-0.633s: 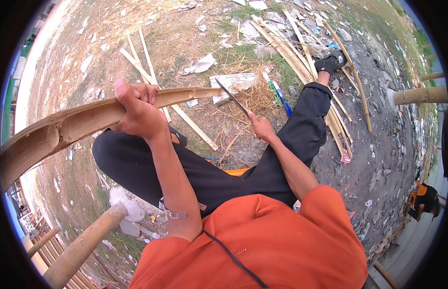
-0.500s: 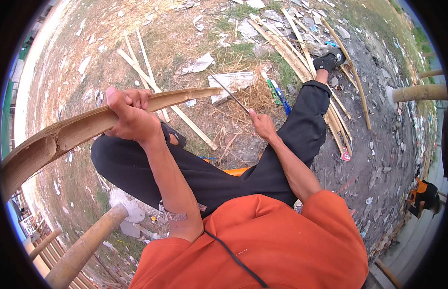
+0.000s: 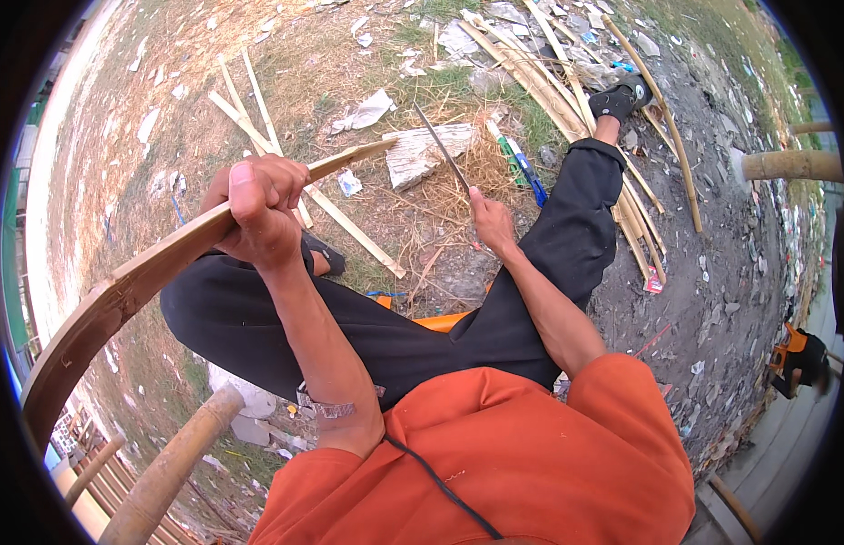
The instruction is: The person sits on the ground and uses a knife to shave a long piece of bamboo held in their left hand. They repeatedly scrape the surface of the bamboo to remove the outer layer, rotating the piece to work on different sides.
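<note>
My left hand [image 3: 263,211] is wrapped round a long split bamboo piece [image 3: 172,250], which slants from the left edge to the middle of the ground. Its thin far end comes close to a pale, scarred wooden block [image 3: 429,153]; whether they touch I cannot tell. In my right hand [image 3: 492,221] is a knife with a narrow dark blade [image 3: 440,145], pointing away from me toward the block. The fingers hide its handle. A gap separates the blade from the bamboo tip.
Thin bamboo strips [image 3: 363,236] lie crossed beyond my left knee. More strips [image 3: 540,86] are heaped by my right foot. A blue tool [image 3: 528,173] lies beside the block on dry shavings. Bamboo posts [image 3: 181,459] stand left and right. Another person [image 3: 800,361] is at far right.
My left hand has moved a little right and toward me, and the bamboo has rolled, showing less of its hollow side. Its far tip has shifted left. The knife points slightly more upright.
</note>
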### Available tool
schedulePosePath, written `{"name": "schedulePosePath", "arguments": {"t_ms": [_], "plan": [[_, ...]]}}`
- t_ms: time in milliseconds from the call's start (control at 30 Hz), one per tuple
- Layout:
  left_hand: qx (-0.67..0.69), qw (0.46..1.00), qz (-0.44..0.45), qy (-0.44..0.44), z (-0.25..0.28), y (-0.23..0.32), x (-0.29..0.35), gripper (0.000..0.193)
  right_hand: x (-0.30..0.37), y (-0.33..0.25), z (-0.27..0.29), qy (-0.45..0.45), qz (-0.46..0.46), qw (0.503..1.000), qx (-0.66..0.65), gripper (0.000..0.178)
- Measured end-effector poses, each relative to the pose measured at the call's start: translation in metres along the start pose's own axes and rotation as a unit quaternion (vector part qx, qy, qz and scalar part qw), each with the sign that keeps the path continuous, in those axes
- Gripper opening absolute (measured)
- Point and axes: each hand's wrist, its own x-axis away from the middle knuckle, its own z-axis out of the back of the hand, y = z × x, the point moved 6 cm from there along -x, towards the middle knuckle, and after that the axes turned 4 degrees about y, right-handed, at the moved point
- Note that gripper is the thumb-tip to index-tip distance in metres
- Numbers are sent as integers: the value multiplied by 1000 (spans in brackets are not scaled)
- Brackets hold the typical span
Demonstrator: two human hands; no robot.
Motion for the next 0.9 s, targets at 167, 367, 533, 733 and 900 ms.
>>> {"name": "schedulePosePath", "arguments": {"t_ms": [167, 367, 533, 733, 900], "plan": [[66, 996, 8, -59, 7, 3, -1, 27, 5, -34, -1, -12, 7, 993, -116, 64], [60, 989, -3, -132, -12, 2, -3, 24, 12, -7, -20, -45, -40, 997, 40, 68], [53, 995, -18, -88, -1, 3, 2, 23, 16, -14, -15, -1, -40, 999, 18, 73], [60, 994, -11, -86, 4, 1, 2, 24, 18, -48, -9, 17, 45, 985, -166, 70], [30, 999, -19, -40, -7, 4, 2, 24, 2, 9, -44, -15, -80, 995, 51, 73]]}}
